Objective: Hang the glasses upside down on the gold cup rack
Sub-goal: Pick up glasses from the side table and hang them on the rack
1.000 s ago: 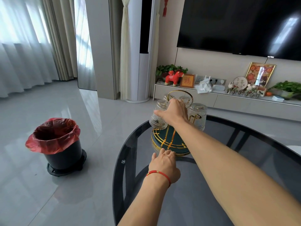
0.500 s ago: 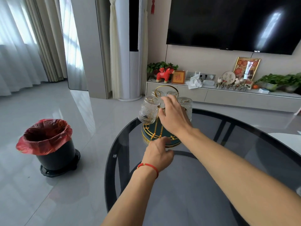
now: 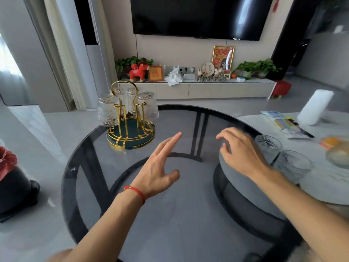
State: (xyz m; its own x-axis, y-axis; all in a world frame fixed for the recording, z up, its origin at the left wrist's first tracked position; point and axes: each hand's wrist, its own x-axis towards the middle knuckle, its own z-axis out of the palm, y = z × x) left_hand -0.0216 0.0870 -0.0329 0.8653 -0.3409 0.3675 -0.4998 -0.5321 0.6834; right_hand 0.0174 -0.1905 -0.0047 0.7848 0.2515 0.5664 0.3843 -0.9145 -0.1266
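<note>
Hands (image 3: 160,167) hover empty above round dark glass table (image 3: 90,167).

Cup rack (image 3: 130,127) sits at the far left of the round glass table (image 3: 90,167), four glasses (image 3: 108,112) hanging on it. Both hands hover over the table: left hand (image 3: 160,171) centre, right hand (image 3: 241,150) to its right. Just beyond the right hand, two upright glasses (image 3: 269,148) stand side by side on the neighbouring table (image 3: 324,186).

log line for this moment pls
left hand open, empty | right hand open, reaching glasses | rack holds hung glasses
</note>
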